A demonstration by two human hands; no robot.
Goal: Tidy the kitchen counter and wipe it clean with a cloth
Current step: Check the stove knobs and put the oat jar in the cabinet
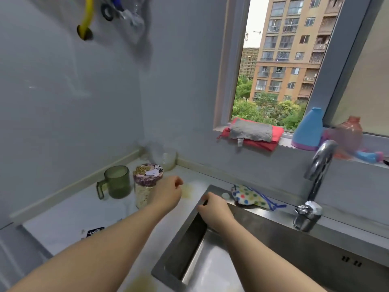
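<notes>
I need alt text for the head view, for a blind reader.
Over a stained kitchen counter, the left hand is beside a lidded jar and the right hand is at the sink rim. A dotted cloth lies on its far edge.

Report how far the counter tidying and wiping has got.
Done: little; mug and jar stand grouped near the corner. In hand: left hand at the jar, right hand on the sink rim. Left: yellow stains unwiped; spotted cloth lies untouched.
</notes>
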